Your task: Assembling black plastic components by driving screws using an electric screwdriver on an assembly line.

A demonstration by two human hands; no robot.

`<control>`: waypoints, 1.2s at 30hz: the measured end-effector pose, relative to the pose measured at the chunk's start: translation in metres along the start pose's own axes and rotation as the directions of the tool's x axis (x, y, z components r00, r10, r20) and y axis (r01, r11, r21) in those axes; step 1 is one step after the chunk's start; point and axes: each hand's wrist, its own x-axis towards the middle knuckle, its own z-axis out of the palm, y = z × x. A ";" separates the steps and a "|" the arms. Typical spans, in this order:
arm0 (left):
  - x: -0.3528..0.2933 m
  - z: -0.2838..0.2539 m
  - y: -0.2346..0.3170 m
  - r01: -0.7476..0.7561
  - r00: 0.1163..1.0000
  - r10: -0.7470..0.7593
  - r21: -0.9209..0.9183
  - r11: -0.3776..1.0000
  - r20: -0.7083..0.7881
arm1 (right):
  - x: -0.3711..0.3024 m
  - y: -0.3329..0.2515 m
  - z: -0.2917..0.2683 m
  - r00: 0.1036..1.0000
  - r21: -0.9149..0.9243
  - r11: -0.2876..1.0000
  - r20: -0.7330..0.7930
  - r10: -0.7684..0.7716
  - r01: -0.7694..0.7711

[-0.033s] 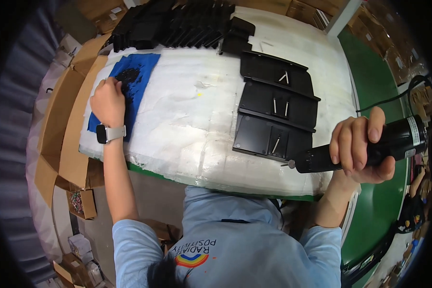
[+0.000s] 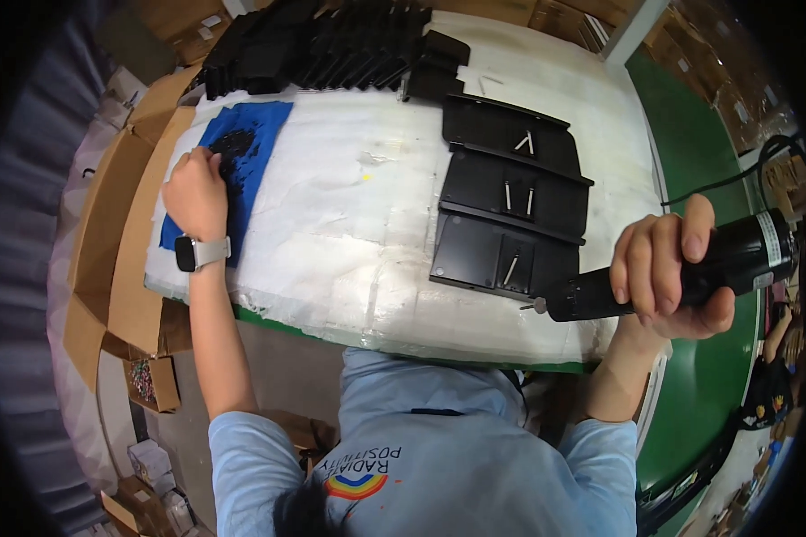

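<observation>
Remotely, I see the right hand (image 2: 667,268) wrapped around a black power driver (image 2: 739,254), near black panels (image 2: 468,255); the left hand (image 2: 194,199) is over blue cloth (image 2: 266,161), beside black pieces (image 2: 235,143), its grip I cannot tell.

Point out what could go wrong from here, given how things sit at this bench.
The small black pieces lie loose on the blue cloth, so a nudge from the left hand could scatter them.

The black power screwdriver in the right hand has its tip beside the nearest black panel; a dip or swing might scratch it.

The silver pins on the panels appear loose, so a bump could shift them.
</observation>
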 end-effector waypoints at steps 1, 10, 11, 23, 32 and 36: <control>0.000 0.001 -0.004 -0.030 1.000 0.030 0.021 0.999 -0.005 | 0.001 0.000 0.001 1.000 -0.003 1.000 0.019 -0.004 0.004; -0.002 -0.015 0.035 -0.121 0.992 0.113 -0.197 0.973 -0.048 | 0.000 -0.001 -0.002 1.000 -0.020 1.000 0.002 -0.015 0.015; -0.006 -0.028 0.055 -0.075 0.994 0.103 -0.514 0.855 0.026 | -0.001 0.000 -0.001 0.997 -0.013 0.997 -0.044 -0.071 0.071; -0.061 -0.111 0.194 0.780 0.500 0.760 -0.596 -0.188 0.416 | -0.005 -0.005 0.015 0.906 -0.047 0.937 -0.244 -0.347 0.346; -0.067 -0.104 0.195 0.826 0.439 0.799 -0.533 -0.180 0.410 | -0.009 -0.003 0.014 0.917 -0.029 0.953 -0.265 -0.297 0.300; -0.055 -0.107 0.199 0.848 0.398 0.858 -0.488 -0.207 0.326 | -0.008 -0.007 0.010 0.912 0.025 0.950 -0.289 -0.292 0.312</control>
